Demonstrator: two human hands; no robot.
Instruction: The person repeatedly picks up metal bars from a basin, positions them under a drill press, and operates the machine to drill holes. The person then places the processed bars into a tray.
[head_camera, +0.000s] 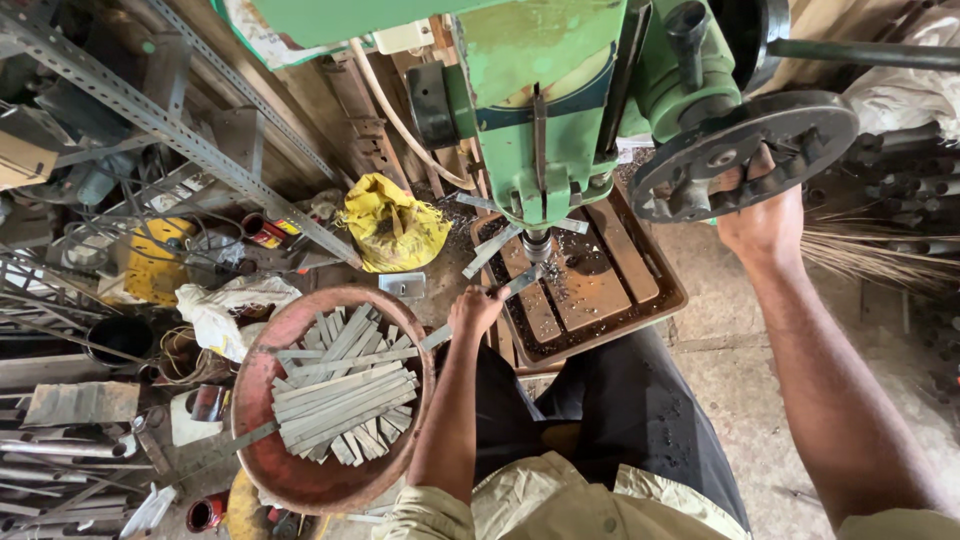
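Observation:
My left hand (474, 311) grips a flat grey metal strip (520, 284) whose far end lies on the rusty drill table (610, 300), just under the drill chuck (537, 245) of a green drill press (540, 90). My right hand (765, 215) is closed on the dark round feed wheel (745, 150) at the machine's right side. Another metal strip (492, 250) rests on the table to the left of the chuck. Metal chips lie scattered over the table.
A round rusty pan (262, 455) holding several cut metal strips sits at lower left. A yellow bag (395, 228), white cloth (225, 305), slotted angle bars (180, 130) and scrap metal crowd the left. My dark-trousered legs (610, 410) are below the table. Bare concrete floor (740, 360) lies to the right.

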